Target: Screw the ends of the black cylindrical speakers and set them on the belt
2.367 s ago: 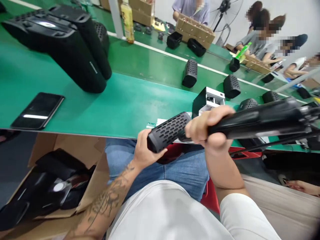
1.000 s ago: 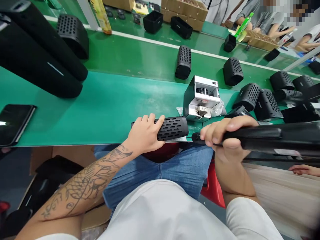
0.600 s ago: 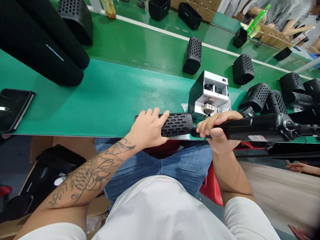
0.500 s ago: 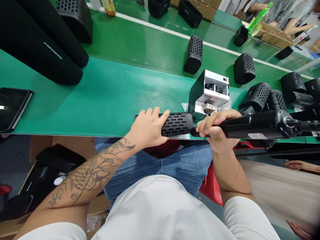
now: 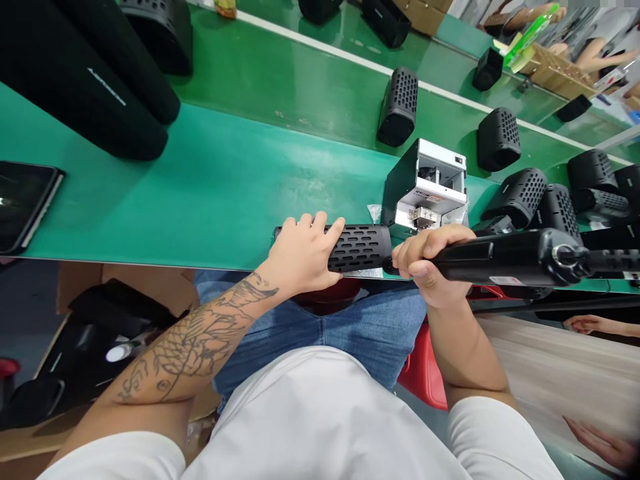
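The left hand point(image 5: 305, 257) is clamped over a black perforated speaker housing point(image 5: 361, 247), palm on top and fingers curled across its far side. The housing lies on its side at the near edge of the green workbench point(image 5: 200, 193), right above the person's lap. The right hand point(image 5: 429, 259) is closed tight around the front of a black electric screwdriver point(image 5: 505, 257), which is held level. Its nose meets the right end of the housing, and the bit itself is hidden by the fingers. Just behind the two hands stands a small white and black screw feeder point(image 5: 431, 181) on the bench. Beyond it, more perforated housings point(image 5: 399, 107) sit apart on the green conveyor belt point(image 5: 310, 80), with a cluster point(image 5: 523, 197) further right. Two large black speakers point(image 5: 85, 100) lie at the far left, and a dark phone point(image 5: 23, 203) rests flat near the left edge. Under the bench on the left is an open cardboard box point(image 5: 125, 297) with black parts in it. Another person's hand point(image 5: 585, 325) shows at the right
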Action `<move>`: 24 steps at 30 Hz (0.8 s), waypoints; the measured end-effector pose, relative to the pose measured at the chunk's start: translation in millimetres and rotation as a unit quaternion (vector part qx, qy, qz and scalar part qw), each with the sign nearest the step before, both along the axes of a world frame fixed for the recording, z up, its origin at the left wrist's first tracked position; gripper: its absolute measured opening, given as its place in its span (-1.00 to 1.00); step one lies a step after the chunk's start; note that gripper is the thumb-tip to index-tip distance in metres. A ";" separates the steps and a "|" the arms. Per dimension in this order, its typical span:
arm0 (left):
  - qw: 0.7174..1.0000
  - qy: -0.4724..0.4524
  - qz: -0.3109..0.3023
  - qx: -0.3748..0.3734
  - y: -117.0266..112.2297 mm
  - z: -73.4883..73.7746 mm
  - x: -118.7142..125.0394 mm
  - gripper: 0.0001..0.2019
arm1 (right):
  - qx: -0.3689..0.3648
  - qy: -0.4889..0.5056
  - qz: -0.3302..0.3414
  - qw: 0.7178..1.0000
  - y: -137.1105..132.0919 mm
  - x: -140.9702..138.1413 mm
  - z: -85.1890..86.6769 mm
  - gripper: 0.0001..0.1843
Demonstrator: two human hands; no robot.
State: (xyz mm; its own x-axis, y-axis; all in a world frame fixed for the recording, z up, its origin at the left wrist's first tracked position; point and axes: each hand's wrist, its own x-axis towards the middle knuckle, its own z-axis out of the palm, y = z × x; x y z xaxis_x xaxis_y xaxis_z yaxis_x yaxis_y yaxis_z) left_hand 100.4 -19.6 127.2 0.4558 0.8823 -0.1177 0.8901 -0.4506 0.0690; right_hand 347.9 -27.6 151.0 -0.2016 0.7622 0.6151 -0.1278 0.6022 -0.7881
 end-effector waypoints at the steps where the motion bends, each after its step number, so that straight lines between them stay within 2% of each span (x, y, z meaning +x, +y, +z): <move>1: 1.000 0.000 -0.001 0.000 0.0 0.0 -0.1 0.14 | 0.002 -0.001 0.002 1.000 0.0 -0.4 -0.9 -0.43; 6: 1.000 -0.011 -0.007 0.007 -0.1 -1.8 -1.4 0.12 | 0.012 -0.006 0.024 1.000 -6.0 -3.5 -3.7 -0.49; 10: 1.000 -0.022 -0.004 0.009 1.5 -3.0 -2.3 0.13 | 0.001 0.004 0.012 1.000 -4.8 7.1 6.9 -0.50; 12: 1.000 -0.022 -0.003 0.005 2.2 -2.9 -2.4 0.13 | 0.033 0.039 -0.043 0.998 7.2 20.9 15.4 -0.50; 14: 1.000 -0.021 -0.002 0.003 2.2 -2.8 -2.3 0.14 | 0.068 0.069 -0.150 0.984 27.2 38.0 21.2 -0.48; 16: 1.000 -0.017 0.000 0.004 1.8 -2.9 -2.0 0.16 | 0.073 0.071 -0.248 0.963 51.1 54.8 20.9 -0.45; 17: 1.000 -0.015 0.001 0.004 1.5 -2.8 -1.8 0.17 | 0.066 0.066 -0.277 0.956 62.6 62.1 18.2 -0.44; 21: 1.000 -0.005 0.006 -0.001 0.7 -0.7 -1.4 0.23 | 0.046 0.033 -0.276 0.960 92.8 81.0 -1.1 -0.43; 24: 1.000 -0.013 -0.005 -0.005 0.6 1.5 -5.2 0.25 | 0.045 0.029 -0.269 0.962 94.4 85.6 -10.3 -0.48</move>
State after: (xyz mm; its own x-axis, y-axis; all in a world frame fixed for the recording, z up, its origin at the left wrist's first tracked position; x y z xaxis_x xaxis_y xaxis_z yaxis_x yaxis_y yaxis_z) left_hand 95.2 -18.9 128.8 0.4677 0.8764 -0.1145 0.8833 -0.4588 0.0962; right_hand 433.5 66.7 140.6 0.2442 0.6892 0.6822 0.1791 0.6593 -0.7302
